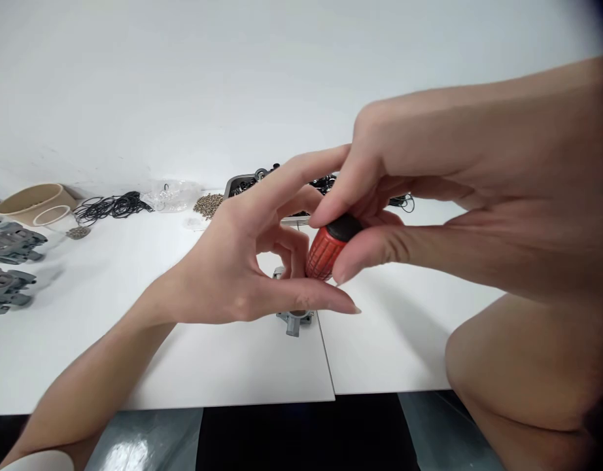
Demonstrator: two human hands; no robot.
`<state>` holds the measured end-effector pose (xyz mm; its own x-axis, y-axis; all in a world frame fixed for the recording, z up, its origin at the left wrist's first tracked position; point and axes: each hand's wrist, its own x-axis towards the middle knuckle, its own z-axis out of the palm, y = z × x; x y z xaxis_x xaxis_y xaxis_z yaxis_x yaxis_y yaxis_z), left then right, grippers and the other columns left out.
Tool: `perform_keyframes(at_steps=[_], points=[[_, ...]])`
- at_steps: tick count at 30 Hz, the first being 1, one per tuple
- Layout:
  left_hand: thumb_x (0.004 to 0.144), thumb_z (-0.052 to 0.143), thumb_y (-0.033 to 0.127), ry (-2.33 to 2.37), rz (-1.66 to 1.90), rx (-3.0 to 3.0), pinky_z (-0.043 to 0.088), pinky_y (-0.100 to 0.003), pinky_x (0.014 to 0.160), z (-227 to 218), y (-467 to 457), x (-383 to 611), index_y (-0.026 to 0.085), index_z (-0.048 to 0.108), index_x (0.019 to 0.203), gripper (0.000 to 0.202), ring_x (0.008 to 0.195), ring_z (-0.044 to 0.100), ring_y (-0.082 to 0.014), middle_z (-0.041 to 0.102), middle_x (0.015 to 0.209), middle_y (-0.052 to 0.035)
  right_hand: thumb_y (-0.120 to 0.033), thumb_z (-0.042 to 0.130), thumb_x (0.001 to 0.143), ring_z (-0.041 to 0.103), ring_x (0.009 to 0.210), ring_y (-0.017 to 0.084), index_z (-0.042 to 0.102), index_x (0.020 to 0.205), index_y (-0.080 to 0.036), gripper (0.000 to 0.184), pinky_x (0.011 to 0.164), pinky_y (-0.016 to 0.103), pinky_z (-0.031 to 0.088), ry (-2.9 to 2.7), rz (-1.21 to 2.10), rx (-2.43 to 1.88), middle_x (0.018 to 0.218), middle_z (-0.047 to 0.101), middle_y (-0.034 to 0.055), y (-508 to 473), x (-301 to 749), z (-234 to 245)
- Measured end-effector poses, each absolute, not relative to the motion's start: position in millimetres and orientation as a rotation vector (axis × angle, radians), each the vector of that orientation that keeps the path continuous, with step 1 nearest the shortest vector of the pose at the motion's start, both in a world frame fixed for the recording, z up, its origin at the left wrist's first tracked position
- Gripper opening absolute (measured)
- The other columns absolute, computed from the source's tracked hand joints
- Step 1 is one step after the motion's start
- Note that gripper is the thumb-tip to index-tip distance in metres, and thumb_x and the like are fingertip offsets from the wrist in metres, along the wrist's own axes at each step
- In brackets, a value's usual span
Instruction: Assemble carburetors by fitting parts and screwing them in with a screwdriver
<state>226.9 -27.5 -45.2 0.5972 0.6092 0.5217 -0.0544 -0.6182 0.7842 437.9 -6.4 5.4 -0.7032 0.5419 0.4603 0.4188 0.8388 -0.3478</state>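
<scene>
Over the white table, my right hand (380, 203) pinches the top of a screwdriver (324, 252) between thumb and fingers. The screwdriver's handle is red and ribbed with a black end cap, tilted, its cap towards me; the shaft is hidden. My left hand (242, 255) curls round the lower end of the handle, thumb in front and fingers behind it. Beneath the hands, a small grey metal housing (294, 324) stands on the table, mostly covered by my left hand.
Behind the hands is a metal tray (231, 186) of dark small parts. Left of it lie a heap of brass-coloured pieces (208, 205), a clear plastic bag (174, 196) and black rings (116, 206). At far left stand a beige tub (39, 203) and grey housings (10, 288).
</scene>
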Motion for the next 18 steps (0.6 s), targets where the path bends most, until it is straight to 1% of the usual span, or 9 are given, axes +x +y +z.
perform_keyframes(at_steps=[2, 4, 6, 8, 10, 12, 13, 15, 18], points=[[0.059, 0.084, 0.003, 0.422, 1.094, 2.025, 0.066, -0.029, 0.064, -47.3, -26.9, 229.9, 0.022, 0.058, 0.118, 0.067, 0.08, 0.064, -0.0137, 0.059, 0.106, -0.0024, -0.052, 0.07, 0.081, 0.06, 0.06, 0.015, 0.065, 0.085, -0.032, 0.021, 0.041, 0.031, 0.037, -2.529, 0.18, -0.677, 0.068, 0.063, -0.0045, -8.5, 434.1, 5.9], [0.06, 0.083, 0.004, 0.446, 1.139, 1.999, 0.064, -0.025, 0.06, -49.2, -27.2, 232.6, 0.022, 0.06, 0.117, 0.064, 0.079, 0.064, -0.0133, 0.061, 0.1, -0.0026, -0.055, 0.074, 0.077, 0.059, 0.059, 0.016, 0.062, 0.073, -0.029, 0.029, 0.043, 0.031, 0.038, -2.479, 0.1, -0.716, 0.058, 0.057, -0.0035, -11.8, 429.1, 6.5], [0.063, 0.082, 0.004, 0.449, 1.159, 1.949, 0.06, -0.019, 0.054, -50.7, -27.6, 234.3, 0.023, 0.063, 0.113, 0.057, 0.073, 0.063, -0.0102, 0.063, 0.09, -0.0005, -0.056, 0.077, 0.074, 0.059, 0.062, 0.017, 0.06, 0.065, -0.027, 0.035, 0.048, 0.03, 0.042, -2.415, 0.093, -0.76, 0.053, 0.052, -0.003, -15.3, 424.5, 7.4], [0.064, 0.08, 0.001, 0.412, 1.168, 1.922, 0.057, -0.013, 0.05, -51.9, -27.1, 234.5, 0.023, 0.065, 0.108, 0.051, 0.066, 0.061, -0.0058, 0.063, 0.086, 0.0019, -0.057, 0.076, 0.076, 0.059, 0.064, 0.016, 0.062, 0.064, -0.027, 0.035, 0.051, 0.029, 0.044, -2.406, 0.1, -0.744, 0.055, 0.051, -0.003, -17.2, 422.5, 9.0], [0.063, 0.079, -0.003, 0.358, 1.185, 1.917, 0.055, -0.01, 0.049, -52.6, -25.4, 233.6, 0.022, 0.066, 0.106, 0.051, 0.065, 0.061, -0.0033, 0.065, 0.091, 0.0029, -0.053, 0.071, 0.082, 0.059, 0.065, 0.014, 0.068, 0.071, -0.028, 0.028, 0.054, 0.028, 0.045, -2.46, 0.142, -0.646, 0.064, 0.057, -0.0034, -16.0, 424.6, 11.1], [0.063, 0.078, -0.004, 0.321, 1.196, 1.911, 0.056, -0.01, 0.052, -53.0, -23.1, 232.2, 0.023, 0.066, 0.105, 0.051, 0.076, 0.065, -0.0064, 0.066, 0.097, 0.0021, -0.042, 0.068, 0.087, 0.061, 0.068, 0.013, 0.072, 0.084, -0.032, 0.011, 0.057, 0.028, 0.047, -2.531, 0.213, -0.551, 0.081, 0.065, -0.0041, -12.2, 429.4, 12.6], [0.063, 0.078, -0.003, 0.31, 1.196, 1.907, 0.057, -0.012, 0.053, -53.1, -22.2, 231.6, 0.023, 0.066, 0.105, 0.051, 0.082, 0.066, -0.009, 0.066, 0.097, 0.0013, -0.036, 0.067, 0.088, 0.062, 0.071, 0.013, 0.073, 0.089, -0.034, 0.006, 0.059, 0.028, 0.047, -2.554, 0.237, -0.519, 0.088, 0.066, -0.0046, -9.8, 432.1, 12.9], [0.065, 0.079, 0.001, 0.341, 1.181, 1.915, 0.059, -0.016, 0.056, -53.2, -21.2, 230.5, 0.023, 0.066, 0.107, 0.049, 0.087, 0.067, -0.0129, 0.066, 0.099, -0.0005, -0.03, 0.064, 0.088, 0.064, 0.073, 0.013, 0.073, 0.097, -0.038, 0.014, 0.06, 0.027, 0.048, -2.578, 0.248, -0.513, 0.092, 0.067, -0.0056, -5.5, 436.1, 12.4], [0.069, 0.079, 0.008, 0.406, 1.15, 1.94, 0.061, -0.019, 0.058, -52.6, -22.1, 229.2, 0.024, 0.064, 0.111, 0.047, 0.079, 0.066, -0.0115, 0.066, 0.1, -0.0006, -0.032, 0.059, 0.09, 0.065, 0.072, 0.013, 0.072, 0.099, -0.038, 0.017, 0.056, 0.026, 0.047, -2.564, 0.246, -0.572, 0.085, 0.067, -0.005, -2.9, 437.1, 10.0]])
